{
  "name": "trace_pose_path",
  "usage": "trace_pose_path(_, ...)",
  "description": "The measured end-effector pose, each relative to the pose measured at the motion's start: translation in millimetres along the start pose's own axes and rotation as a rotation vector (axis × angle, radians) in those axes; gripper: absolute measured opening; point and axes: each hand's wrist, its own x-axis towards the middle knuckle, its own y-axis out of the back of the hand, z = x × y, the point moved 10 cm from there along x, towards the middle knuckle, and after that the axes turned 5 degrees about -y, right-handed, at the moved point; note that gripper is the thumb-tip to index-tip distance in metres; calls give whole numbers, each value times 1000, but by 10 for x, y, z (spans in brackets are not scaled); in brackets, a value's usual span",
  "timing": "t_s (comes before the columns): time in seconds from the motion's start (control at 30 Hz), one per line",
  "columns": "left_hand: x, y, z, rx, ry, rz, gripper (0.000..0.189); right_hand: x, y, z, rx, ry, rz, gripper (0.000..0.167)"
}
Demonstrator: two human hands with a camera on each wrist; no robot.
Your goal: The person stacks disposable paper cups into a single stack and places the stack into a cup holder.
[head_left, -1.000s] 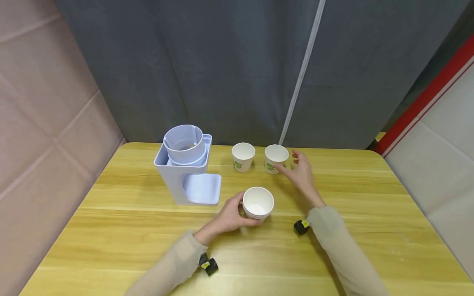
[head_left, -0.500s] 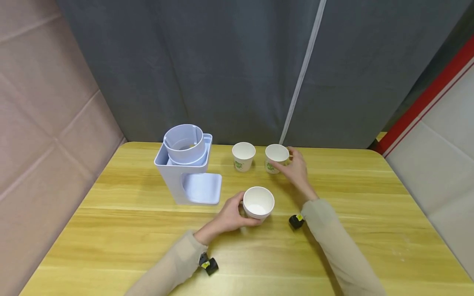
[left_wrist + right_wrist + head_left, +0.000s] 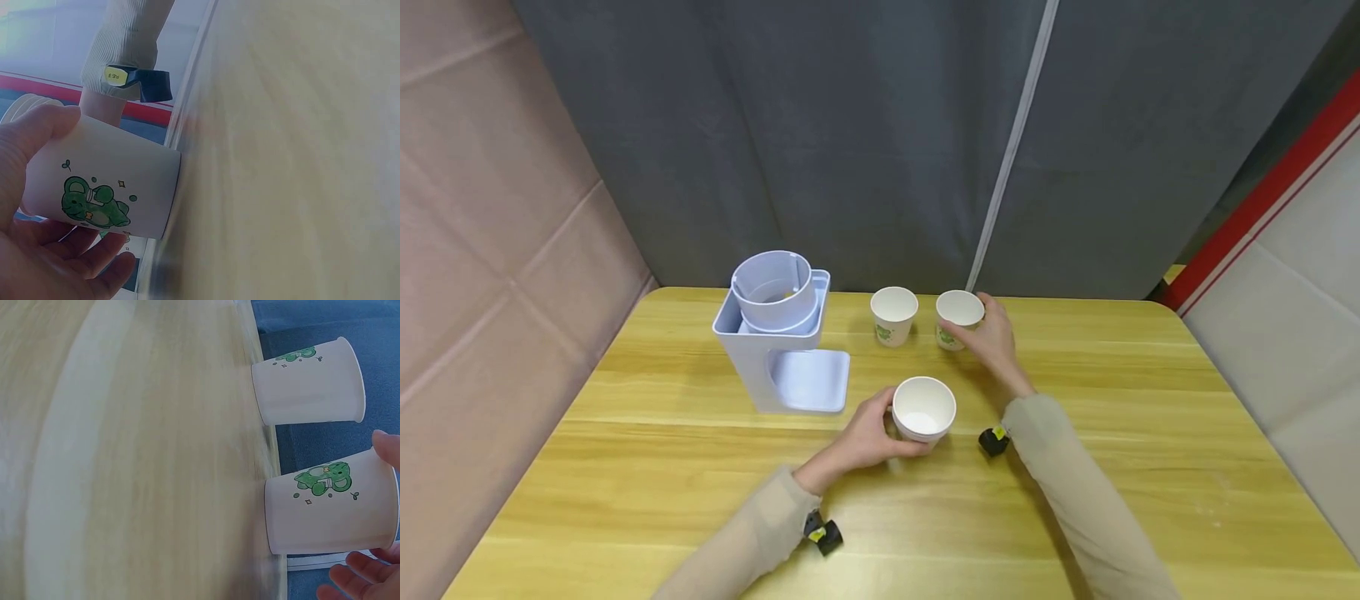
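Note:
My left hand (image 3: 868, 433) grips a stack of white paper cups (image 3: 922, 421) near the table's middle, thumb on the near side and fingers round the left. In the left wrist view, several rims show at the mouth of the stack (image 3: 125, 156), and a green cartoon animal is printed on its side. Farther back, my right hand (image 3: 996, 337) holds a single paper cup (image 3: 958, 310) near its rim, thumb in front and fingers at the right and behind. This cup (image 3: 331, 509) stands upright on the table. Another upright paper cup (image 3: 893, 321) is just left of it.
A pale lavender plastic stand (image 3: 745, 367) is on the left of the wooden table (image 3: 625, 483), with a round open container (image 3: 775, 312) on top and a low tray (image 3: 812, 379) facing right. A dark grey curtain (image 3: 850, 150) hangs behind the table's back edge.
My right hand has moved slightly left and closed in round the right paper cup, its fingers now against the side. The left hand and its cup stack have stayed put.

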Motion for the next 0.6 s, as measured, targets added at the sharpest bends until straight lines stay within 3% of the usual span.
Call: trace_pose_path(0.6,2,-4,-5,1,4,-8,71,0,-3,-11,-7,-11,18,77)
